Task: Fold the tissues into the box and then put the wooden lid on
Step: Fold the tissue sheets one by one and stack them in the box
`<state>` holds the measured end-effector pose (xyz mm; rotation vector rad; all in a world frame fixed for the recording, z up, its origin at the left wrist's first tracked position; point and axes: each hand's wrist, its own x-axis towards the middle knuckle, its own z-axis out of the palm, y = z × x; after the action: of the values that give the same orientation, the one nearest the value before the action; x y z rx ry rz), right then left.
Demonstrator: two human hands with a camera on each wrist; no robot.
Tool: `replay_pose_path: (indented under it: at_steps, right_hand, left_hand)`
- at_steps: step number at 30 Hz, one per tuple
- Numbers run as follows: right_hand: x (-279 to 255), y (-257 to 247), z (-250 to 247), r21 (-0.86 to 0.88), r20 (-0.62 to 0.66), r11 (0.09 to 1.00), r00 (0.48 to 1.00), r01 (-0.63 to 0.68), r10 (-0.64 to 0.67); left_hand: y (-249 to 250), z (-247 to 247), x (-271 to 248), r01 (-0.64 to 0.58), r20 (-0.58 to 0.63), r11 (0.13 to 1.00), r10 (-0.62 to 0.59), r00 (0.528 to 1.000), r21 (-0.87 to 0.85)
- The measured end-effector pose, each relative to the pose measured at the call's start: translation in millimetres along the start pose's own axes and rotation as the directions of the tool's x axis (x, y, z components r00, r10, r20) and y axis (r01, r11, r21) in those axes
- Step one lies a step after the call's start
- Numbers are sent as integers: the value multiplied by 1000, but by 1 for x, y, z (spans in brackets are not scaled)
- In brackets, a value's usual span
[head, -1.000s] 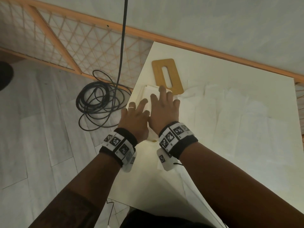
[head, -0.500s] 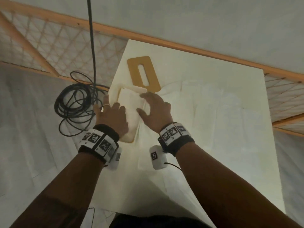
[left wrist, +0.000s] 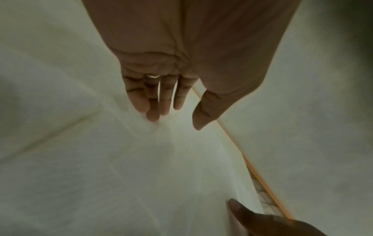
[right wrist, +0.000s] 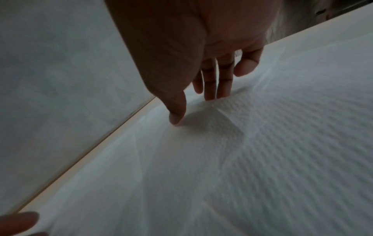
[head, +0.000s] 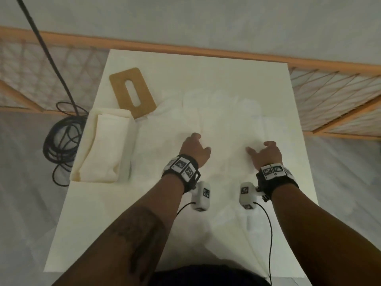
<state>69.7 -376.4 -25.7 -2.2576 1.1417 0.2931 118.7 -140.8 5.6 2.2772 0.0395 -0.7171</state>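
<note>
Once both hands had left the box (head: pixel 103 147) at the desk's (head: pixel 226 65) left edge, the left hand (head: pixel 194 149) and right hand (head: pixel 266 154) lay open on a spread tissue (head: pixel 224 124), starting another fold, lid (head: pixel 133 92) waiting.

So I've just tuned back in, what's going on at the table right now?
A person is working through tissues at a white table. Both hands are down on a flat tissue sheet spread mid-table: the left hand and the right hand rest their fingertips on it, fingers fairly straight, nothing gripped. The open box sits at the table's left edge with folded tissue already inside. The wooden lid lies beside it, not yet on.
</note>
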Motion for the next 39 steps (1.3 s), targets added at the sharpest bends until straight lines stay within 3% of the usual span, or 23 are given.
replay_pose_path:
  at_steps: [4, 8, 12, 16, 21, 25, 26, 28, 30, 32, 35, 39]
  right_hand:
    - [17, -2, -14, 24, 73, 999, 997, 34, -35]
    - [29, 1, -28, 138, 143, 988, 986, 71, -91]
    - [28, 11, -43, 329, 199, 940, 967, 89, -161]
    - [2, 2, -41, 427, 163, 884, 945, 191, -283]
    - [-48, -26, -17, 393, 186, 847, 871, 359, -455]
    - [-71, -36, 1, 334, 458, 843, 710, 421, -535]
    - [-72, -34, 3, 339, 459, 837, 702, 429, -545]
    - [-69, -24, 1, 384, 345, 838, 781, 389, -521]
    - [-60, -5, 0, 418, 207, 861, 892, 290, -402]
    - [-56, 13, -1, 339, 191, 920, 944, 194, -270]
    - [-64, 33, -3, 204, 268, 971, 947, 125, -178]
    - [-84, 37, 1, 167, 296, 968, 927, 188, -231]
  left_hand:
    - [19, 15, 30, 161, -92, 987, -161, 983, -10]
    - [21, 15, 42, 152, -118, 988, -155, 981, -30]
    - [10, 18, 41, 90, -113, 967, -120, 986, -240]
    - [-2, 26, 21, 109, -12, 871, -130, 991, -478]
    - [-16, 38, 2, 183, 54, 818, -184, 981, -545]
    - [-20, 41, -13, 272, 173, 689, -211, 962, -672]
    - [-21, 42, -14, 314, 218, 639, -227, 949, -702]
    - [-18, 43, -18, 351, 239, 622, -260, 936, -699]
    - [-16, 44, -19, 271, 127, 733, -247, 961, -624]
    - [-18, 46, -19, 195, 31, 806, -215, 976, -559]
    - [-17, 51, -24, 237, 49, 713, -274, 961, -660]
    - [-24, 56, -30, 259, 105, 544, -297, 949, -798]
